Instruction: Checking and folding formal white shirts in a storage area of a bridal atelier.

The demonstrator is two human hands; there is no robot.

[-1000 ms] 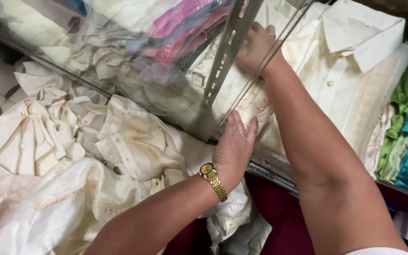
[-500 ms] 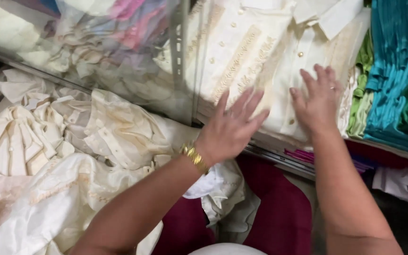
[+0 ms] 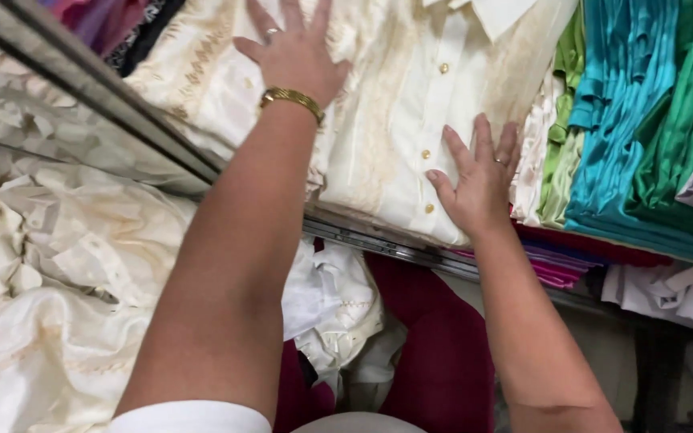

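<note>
Both hands lie flat with fingers spread, gripping nothing, the left hand point(image 3: 294, 52) at eleven o'clock and the right hand point(image 3: 479, 180) near centre, pressing the folded cream shirt point(image 3: 395, 104) steady on its shelf edge point(image 3: 378, 236), beside teal fabrics point(image 3: 627, 120) at two o'clock.

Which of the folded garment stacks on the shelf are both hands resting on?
The cream buttoned shirt with the collar and gold buttons. The left hand and right hand lie flat on it; the green stack and teal stack beside it are untouched.

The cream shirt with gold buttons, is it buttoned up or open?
Buttoned up. The cream shirt lies flat with its front closed along a row of gold buttons, between the left hand and right hand.
</note>
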